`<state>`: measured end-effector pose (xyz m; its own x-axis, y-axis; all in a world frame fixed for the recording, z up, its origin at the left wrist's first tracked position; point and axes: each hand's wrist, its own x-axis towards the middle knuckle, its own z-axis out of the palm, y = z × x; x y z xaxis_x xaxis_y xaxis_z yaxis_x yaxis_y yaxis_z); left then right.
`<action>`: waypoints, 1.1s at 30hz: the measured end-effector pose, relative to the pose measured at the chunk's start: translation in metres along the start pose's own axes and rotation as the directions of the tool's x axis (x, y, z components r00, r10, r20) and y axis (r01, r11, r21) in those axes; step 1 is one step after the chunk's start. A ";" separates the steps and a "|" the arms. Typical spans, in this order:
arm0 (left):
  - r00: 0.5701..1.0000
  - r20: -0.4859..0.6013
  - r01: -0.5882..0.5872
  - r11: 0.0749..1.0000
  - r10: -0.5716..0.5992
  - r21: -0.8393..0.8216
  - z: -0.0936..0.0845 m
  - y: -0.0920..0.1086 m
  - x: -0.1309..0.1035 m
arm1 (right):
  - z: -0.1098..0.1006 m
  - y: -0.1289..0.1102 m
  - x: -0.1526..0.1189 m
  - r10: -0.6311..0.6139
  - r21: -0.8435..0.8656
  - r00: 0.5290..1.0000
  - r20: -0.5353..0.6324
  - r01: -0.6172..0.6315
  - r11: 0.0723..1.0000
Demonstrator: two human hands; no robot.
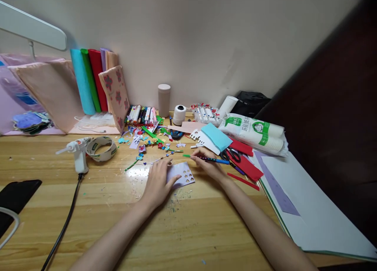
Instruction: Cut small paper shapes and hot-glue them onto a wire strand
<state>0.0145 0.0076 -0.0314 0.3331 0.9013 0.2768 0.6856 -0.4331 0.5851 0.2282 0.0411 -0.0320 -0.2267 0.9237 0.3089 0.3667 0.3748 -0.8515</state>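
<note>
My left hand [157, 180] lies flat over the left part of a lavender paper piece [186, 169], its thumb stretched across the paper. Small cut-out holes show in the paper's right part. Just right of it, my right hand [209, 167] is closed around a slim dark and blue pen-like stick [220, 160]. A green tip [186, 156] pokes out at the fingertips, in line with the stick; whether they are one piece I cannot tell. Black-handled scissors [235, 156] and red paper [247, 165] lie beside this hand. Behind both hands runs a thin decorated twig-like strip [156, 160].
A glue gun [80, 155] with a black cord and a tape roll [101, 149] stand left. Colourful paper scraps, markers [141, 114] and a thread spool [179, 114] fill the back. Bagged paper cups [256, 131] and white sheets [318, 200] lie right, by a dark panel.
</note>
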 end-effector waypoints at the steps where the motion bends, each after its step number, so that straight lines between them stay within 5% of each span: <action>1: 1.000 -0.008 0.010 0.999 -0.010 0.052 0.000 -0.001 0.000 | -0.011 0.001 0.000 -0.053 -0.141 0.998 0.037 0.057 0.988; 4: 0.999 0.032 0.026 0.993 -0.030 0.113 0.001 -0.004 -0.001 | -0.040 0.006 -0.002 -0.143 -0.421 0.976 0.164 0.200 0.885; 6: 0.996 0.058 0.064 0.995 -0.069 0.073 0.001 -0.007 0.000 | -0.055 0.008 -0.005 -0.111 -0.549 0.983 0.145 0.173 0.818; 9: 0.987 0.096 0.133 0.991 -0.131 -0.017 0.000 -0.011 0.004 | -0.079 0.012 -0.011 0.038 -0.744 0.994 -0.105 -0.104 0.660; 12: 0.979 0.146 0.155 0.986 -0.145 -0.060 -0.003 -0.013 0.007 | -0.101 0.020 -0.019 0.301 -0.813 0.889 -0.345 -0.444 0.377; 15: 0.966 0.193 0.188 0.980 -0.172 -0.065 -0.006 -0.012 0.009 | -0.114 0.029 -0.025 0.512 -0.822 0.786 -0.347 -0.517 0.237; 20: 0.961 0.200 0.221 0.966 -0.192 -0.135 -0.009 -0.009 0.008 | -0.113 0.040 -0.028 0.524 -0.772 0.757 -0.390 -0.579 0.262; 33: 0.920 0.308 0.366 0.806 -0.240 -0.464 -0.011 -0.001 0.005 | -0.097 0.028 -0.019 0.498 -0.702 0.819 -0.284 -0.531 0.474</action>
<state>0.0082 0.0121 -0.0222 0.3411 0.9322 -0.1207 0.3742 -0.0169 0.9272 0.3303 0.0416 -0.0209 0.2531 0.9661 -0.0509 0.9278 -0.2573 -0.2701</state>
